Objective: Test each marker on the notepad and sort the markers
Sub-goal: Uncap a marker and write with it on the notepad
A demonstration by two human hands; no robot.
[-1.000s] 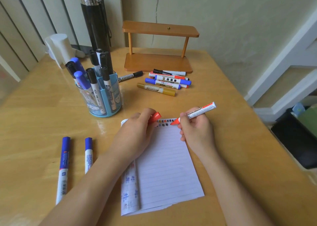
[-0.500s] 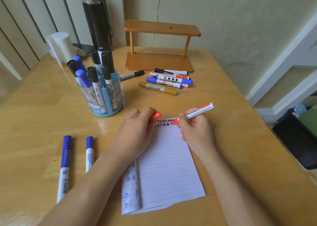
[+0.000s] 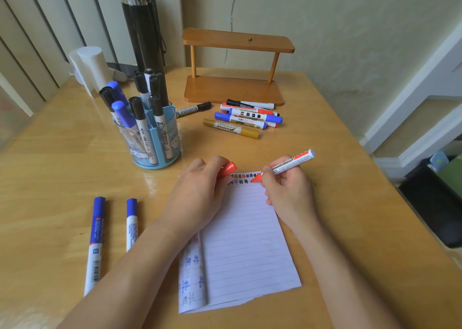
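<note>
A lined notepad lies on the wooden table, with a row of small coloured marks along its top edge. My right hand grips an uncapped red marker, its tip touching the top of the page. My left hand rests on the pad's upper left corner and holds the red cap. Two blue markers lie side by side at the left. A loose pile of markers, blue, red, black and gold, lies beyond the pad.
A blue pen holder with several black and blue markers stands left of centre. Behind the pile is a small wooden shelf. A tall black flask and a white object stand at the back left. The table's right edge drops off.
The red marker's tip has stayed at the top edge of the page with only slight shifts. My left hand has kept hold of the cap.
</note>
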